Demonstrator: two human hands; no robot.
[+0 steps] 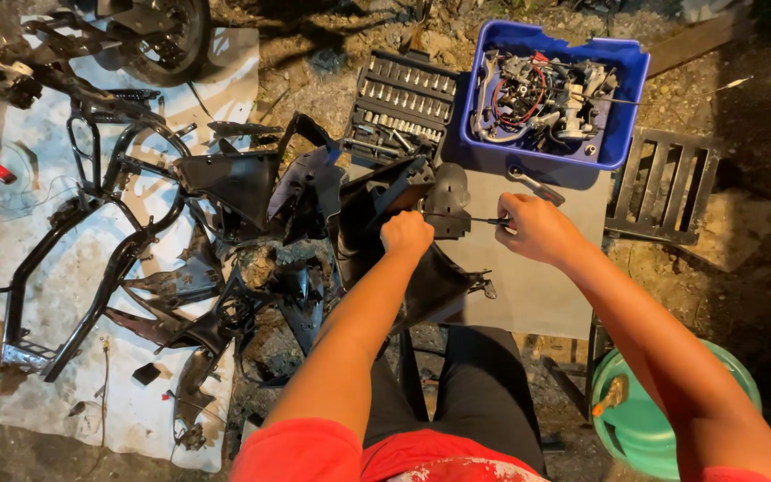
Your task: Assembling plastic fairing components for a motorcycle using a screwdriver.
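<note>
- Black plastic fairing panel sits before my knees on the grey sheet; my left hand closes on its edge to steady it.
- My right hand grips a screwdriver, its tip lying level against the panel.
- Socket set and blue parts bin lie beyond; a bare motorcycle frame crowds my left.

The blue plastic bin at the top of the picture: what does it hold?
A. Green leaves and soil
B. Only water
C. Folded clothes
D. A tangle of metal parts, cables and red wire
D: the blue bin is filled with grey metal parts, cables and loops of red wire, and it sits beside the open socket set case, beyond both hands.
</note>
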